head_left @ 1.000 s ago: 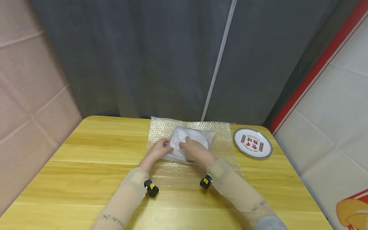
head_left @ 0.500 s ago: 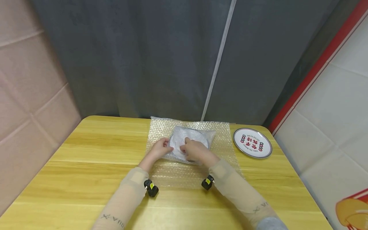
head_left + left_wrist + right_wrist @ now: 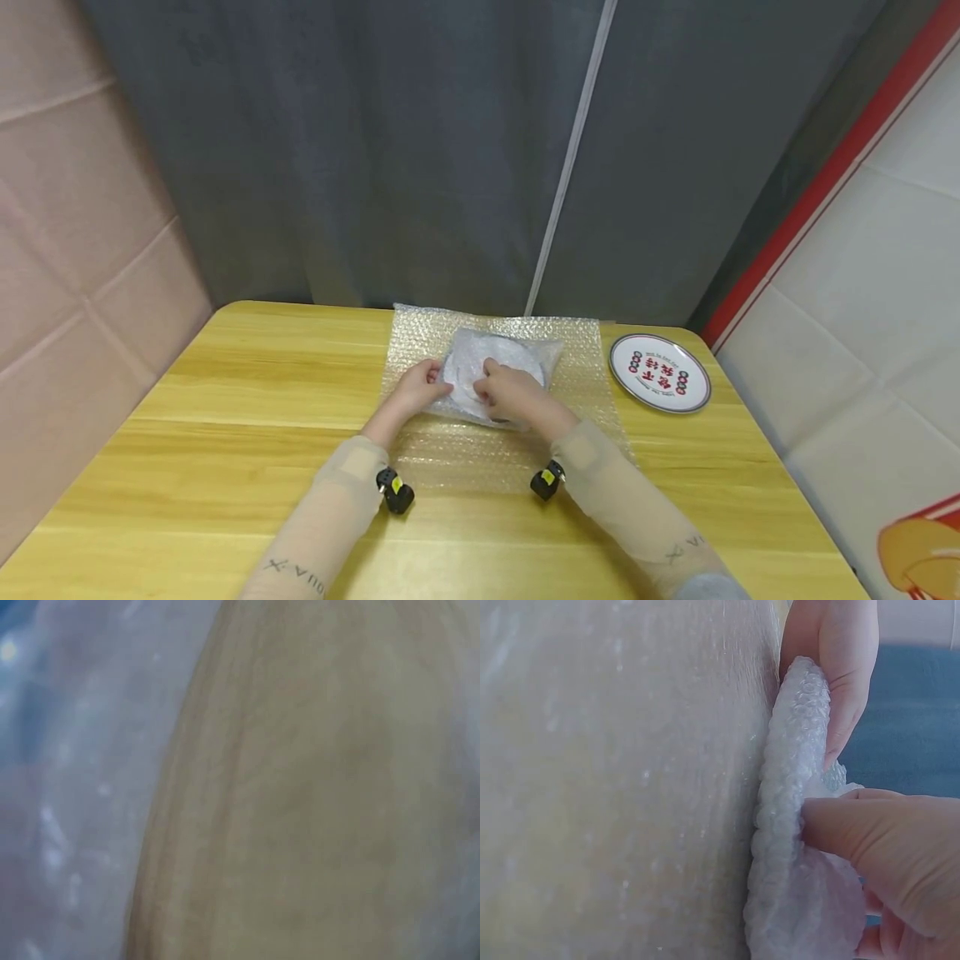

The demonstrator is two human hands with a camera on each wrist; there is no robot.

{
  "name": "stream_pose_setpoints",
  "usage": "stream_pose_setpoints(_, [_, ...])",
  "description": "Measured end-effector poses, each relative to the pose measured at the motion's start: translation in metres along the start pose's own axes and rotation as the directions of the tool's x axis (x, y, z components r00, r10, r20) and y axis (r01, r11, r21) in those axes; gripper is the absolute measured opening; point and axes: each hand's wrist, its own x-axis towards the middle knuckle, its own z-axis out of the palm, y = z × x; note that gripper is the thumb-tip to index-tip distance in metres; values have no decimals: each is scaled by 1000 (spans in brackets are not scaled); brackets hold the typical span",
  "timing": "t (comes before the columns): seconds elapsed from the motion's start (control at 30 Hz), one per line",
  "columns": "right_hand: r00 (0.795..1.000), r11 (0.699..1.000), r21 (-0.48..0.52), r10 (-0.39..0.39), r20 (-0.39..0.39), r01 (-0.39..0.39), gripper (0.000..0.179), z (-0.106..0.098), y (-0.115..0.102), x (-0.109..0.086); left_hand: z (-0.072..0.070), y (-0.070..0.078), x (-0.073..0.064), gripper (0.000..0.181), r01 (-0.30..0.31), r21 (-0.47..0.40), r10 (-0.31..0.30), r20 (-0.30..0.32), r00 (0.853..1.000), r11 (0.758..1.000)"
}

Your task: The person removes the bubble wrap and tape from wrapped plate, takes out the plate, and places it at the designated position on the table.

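A bundle of bubble wrap lies near the table's far side, and a round white form with a dark rim shows through it. My left hand holds the bundle's left edge, thumb on top. My right hand is on the bundle's near right part with curled fingers. In the right wrist view, the right thumb presses into the bubble wrap, fingers folded behind it. The left hand grips the bundle's far end there. The left wrist view shows mostly blurred table and wrap.
A flat bubble wrap sheet lies under the bundle on the wooden table. To the right is a white plate with red characters. A dark curtain hangs behind the table. Black wrist cameras sit at both sleeves.
My right hand and forearm have shifted a little to the right over the bundle. The left hand, the bundle and the plate stay where they were.
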Motion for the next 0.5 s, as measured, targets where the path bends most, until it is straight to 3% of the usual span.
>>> stream_pose_setpoints(0.5, [999,997,78,20,-31,-17,30,1,3,-3,-1,-1,1,41,8,-1,-8,12,1000,1000])
